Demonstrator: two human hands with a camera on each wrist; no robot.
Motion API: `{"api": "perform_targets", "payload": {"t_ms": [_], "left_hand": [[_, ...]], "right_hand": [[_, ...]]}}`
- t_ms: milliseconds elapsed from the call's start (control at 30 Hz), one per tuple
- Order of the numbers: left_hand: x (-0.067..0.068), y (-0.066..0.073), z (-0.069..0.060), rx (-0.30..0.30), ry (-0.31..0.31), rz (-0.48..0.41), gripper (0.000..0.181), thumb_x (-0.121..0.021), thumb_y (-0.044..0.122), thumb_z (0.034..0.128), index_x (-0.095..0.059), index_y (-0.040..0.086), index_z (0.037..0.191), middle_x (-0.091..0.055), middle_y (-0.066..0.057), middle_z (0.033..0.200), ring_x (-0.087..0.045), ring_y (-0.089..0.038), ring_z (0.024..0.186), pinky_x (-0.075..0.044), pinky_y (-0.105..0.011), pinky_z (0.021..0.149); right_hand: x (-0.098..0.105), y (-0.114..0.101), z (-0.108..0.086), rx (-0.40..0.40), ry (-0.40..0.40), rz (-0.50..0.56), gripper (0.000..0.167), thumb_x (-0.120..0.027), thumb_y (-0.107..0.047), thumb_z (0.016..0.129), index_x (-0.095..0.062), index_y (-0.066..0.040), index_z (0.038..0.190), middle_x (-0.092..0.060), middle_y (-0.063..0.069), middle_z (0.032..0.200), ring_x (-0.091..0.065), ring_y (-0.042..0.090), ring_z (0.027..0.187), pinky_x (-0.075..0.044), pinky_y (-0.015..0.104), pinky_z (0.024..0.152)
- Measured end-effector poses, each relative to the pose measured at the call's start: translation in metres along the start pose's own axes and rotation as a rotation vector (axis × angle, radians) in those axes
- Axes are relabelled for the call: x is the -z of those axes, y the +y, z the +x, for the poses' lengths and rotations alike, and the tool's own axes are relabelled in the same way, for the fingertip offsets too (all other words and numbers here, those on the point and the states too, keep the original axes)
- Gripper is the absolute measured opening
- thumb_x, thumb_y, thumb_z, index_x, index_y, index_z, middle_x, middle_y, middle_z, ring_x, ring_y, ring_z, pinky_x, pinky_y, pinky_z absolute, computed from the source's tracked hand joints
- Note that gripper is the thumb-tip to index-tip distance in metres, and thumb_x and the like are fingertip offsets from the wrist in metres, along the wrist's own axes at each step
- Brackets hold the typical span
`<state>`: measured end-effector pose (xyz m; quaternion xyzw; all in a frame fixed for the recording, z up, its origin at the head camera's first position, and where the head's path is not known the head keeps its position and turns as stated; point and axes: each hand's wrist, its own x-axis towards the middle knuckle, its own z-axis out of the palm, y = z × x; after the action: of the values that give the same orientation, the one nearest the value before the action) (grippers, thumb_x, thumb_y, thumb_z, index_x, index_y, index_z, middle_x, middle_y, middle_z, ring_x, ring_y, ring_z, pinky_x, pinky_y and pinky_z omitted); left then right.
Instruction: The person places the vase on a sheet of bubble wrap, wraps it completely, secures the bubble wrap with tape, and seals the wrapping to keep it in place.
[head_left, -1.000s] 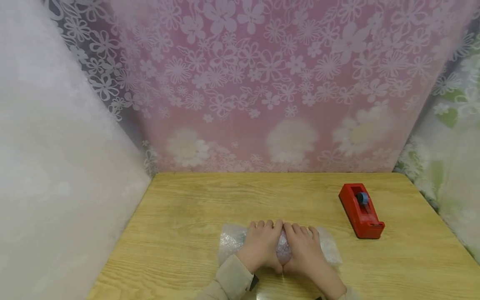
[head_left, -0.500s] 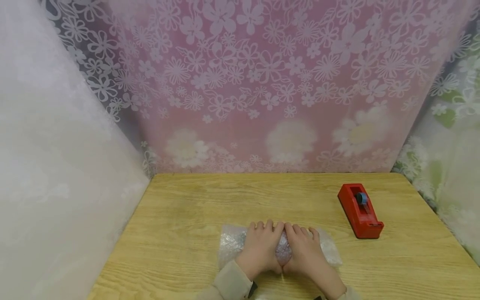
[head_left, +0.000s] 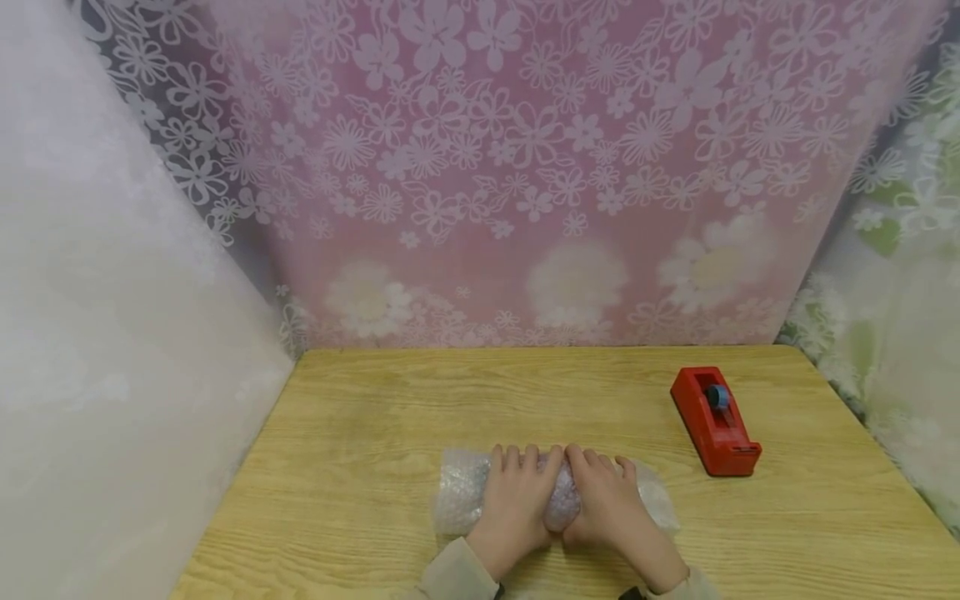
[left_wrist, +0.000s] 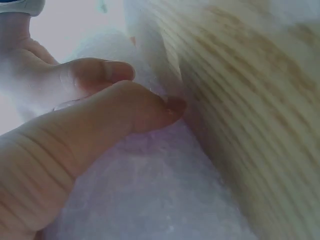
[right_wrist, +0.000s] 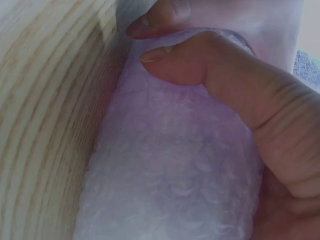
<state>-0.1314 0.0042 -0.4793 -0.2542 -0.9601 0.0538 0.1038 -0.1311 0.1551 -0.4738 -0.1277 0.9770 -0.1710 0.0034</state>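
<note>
A roll of clear bubble wrap (head_left: pixel 563 500) with something purplish inside lies crosswise near the front of the table. My left hand (head_left: pixel 516 502) grips it left of the middle, fingers over the far side and thumb on the near side. Just to the right, my right hand (head_left: pixel 609 505) holds it the same way. In the left wrist view the left thumb (left_wrist: pixel 120 110) presses the wrap close to the other thumb. The right wrist view shows the right thumb (right_wrist: pixel 200 57) lying across the bubbly surface (right_wrist: pixel 175 165). What the wrap encloses cannot be made out.
A red tape dispenser (head_left: pixel 716 421) with a small bluish roll of tape stands at the right on the wood-grain table (head_left: pixel 360 417). Pink floral cloth (head_left: pixel 465 167) hangs behind the table, and pale cloth (head_left: pixel 112 333) runs along the left side.
My left hand has shifted slightly left, so more purplish wrap shows between the hands. The right hand keeps its grip. The head view has turned a little.
</note>
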Motion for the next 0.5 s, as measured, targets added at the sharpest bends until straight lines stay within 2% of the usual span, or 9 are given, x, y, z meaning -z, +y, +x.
{"api": "perform_targets", "payload": {"t_ms": [200,367,500], "left_hand": [[-0.0001,-0.003,0.0033,-0.043,0.006,0.009,0.111,-0.092,0.061,0.0443,-0.043,0.024,0.137,-0.061,-0.001,0.108,-0.058,-0.022,0.091,-0.043,-0.038,0.08],[-0.0005,-0.0052,0.0054,-0.069,0.01,-0.004,0.108,-0.092,0.061,0.0433,-0.045,0.025,0.134,-0.061,-0.001,0.104,-0.058,-0.022,0.088,-0.044,-0.04,0.081],[0.0021,-0.0054,0.0058,-0.077,-0.014,-0.014,0.107,-0.092,0.061,0.043,-0.045,0.025,0.133,-0.061,-0.001,0.103,-0.059,-0.022,0.087,-0.044,-0.04,0.08]], "right_hand": [[0.0012,0.0014,0.001,-0.021,-0.005,0.03,0.09,-0.094,-0.028,0.036,-0.054,-0.015,0.116,-0.061,0.005,0.105,-0.059,0.03,0.098,-0.031,0.067,0.094],[0.0007,0.0003,-0.0018,-0.032,0.002,0.036,0.091,-0.093,-0.027,0.037,-0.054,-0.012,0.117,-0.062,0.006,0.105,-0.06,0.031,0.097,-0.03,0.068,0.095],[-0.0002,-0.0013,-0.0057,-0.029,0.028,0.013,0.092,-0.092,-0.028,0.037,-0.054,-0.01,0.119,-0.062,0.008,0.107,-0.059,0.033,0.098,-0.029,0.068,0.096]]}}
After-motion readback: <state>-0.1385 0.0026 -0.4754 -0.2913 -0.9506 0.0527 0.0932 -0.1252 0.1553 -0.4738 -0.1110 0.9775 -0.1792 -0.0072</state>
